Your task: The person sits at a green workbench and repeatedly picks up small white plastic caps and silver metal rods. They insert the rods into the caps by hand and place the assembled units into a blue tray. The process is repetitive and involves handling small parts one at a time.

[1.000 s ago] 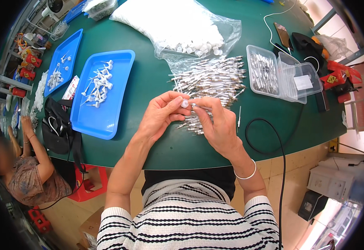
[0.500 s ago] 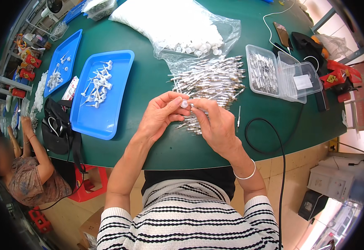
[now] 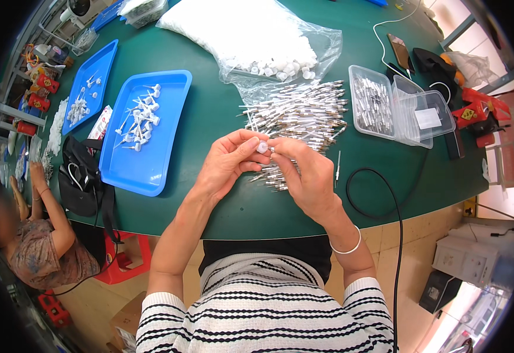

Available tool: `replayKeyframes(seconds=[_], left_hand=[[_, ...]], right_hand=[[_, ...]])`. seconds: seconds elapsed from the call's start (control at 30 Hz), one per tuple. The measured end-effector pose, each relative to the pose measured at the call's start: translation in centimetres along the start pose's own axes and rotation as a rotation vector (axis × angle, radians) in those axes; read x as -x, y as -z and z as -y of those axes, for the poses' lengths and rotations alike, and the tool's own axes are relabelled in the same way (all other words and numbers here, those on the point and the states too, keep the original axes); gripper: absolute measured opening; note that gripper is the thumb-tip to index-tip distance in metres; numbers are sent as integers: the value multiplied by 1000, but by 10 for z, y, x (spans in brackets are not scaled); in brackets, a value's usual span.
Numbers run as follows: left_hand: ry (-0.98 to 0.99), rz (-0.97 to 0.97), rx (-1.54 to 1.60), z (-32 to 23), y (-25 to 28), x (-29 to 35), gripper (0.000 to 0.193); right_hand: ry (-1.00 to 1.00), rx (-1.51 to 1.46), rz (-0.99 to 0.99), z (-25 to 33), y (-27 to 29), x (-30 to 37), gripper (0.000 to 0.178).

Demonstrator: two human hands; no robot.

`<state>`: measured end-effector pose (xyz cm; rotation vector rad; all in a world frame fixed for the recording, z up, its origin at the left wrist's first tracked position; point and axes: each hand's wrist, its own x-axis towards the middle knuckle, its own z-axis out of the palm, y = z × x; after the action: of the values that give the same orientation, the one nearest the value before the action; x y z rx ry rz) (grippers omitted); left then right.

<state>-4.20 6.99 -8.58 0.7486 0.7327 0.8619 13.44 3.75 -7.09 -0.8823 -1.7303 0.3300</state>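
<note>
Between the thumb and fingers of my left hand (image 3: 232, 160) is a small white plastic cap (image 3: 262, 147). My right hand (image 3: 301, 170) is close beside it, its thumb and forefinger pinching a small metallic piece at the cap's right side; most of that piece is hidden by the fingers. Just beyond my hands lies a large heap of thin metal rods with white sleeves (image 3: 304, 115). Behind the heap, an opened clear bag (image 3: 233, 35) spills white caps. To the left, a blue tray (image 3: 168, 147) holds several rods fitted with white caps.
A second blue tray (image 3: 105, 70) stands farther left beside a black bag (image 3: 77, 182). At right are a clear plastic box of rods (image 3: 374, 100), its lid, a phone (image 3: 399, 50) and a black cable (image 3: 395, 200). One rod (image 3: 337, 167) lies alone. Another person (image 3: 51, 241) sits at left.
Both hands stay together at nearly the same spot, gripping the same small pieces. The whole view has shifted very slightly.
</note>
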Motion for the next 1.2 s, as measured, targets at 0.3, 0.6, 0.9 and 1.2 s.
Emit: replayKeyframes(seconds=[0.3, 0.6, 0.9, 1.2], left_hand=[[24, 13, -13, -2, -2, 1, 23], [28, 51, -2, 0, 1, 1, 25], [31, 55, 17, 1, 2, 0, 25], [-18, -20, -74, -1, -7, 4, 18]], right_hand=[[-170, -71, -17, 2, 4, 1, 17], [-212, -100, -7, -2, 3, 4, 16], [-214, -105, -10, -1, 4, 4, 17], [-556, -693, -99, 1, 13, -3, 11]])
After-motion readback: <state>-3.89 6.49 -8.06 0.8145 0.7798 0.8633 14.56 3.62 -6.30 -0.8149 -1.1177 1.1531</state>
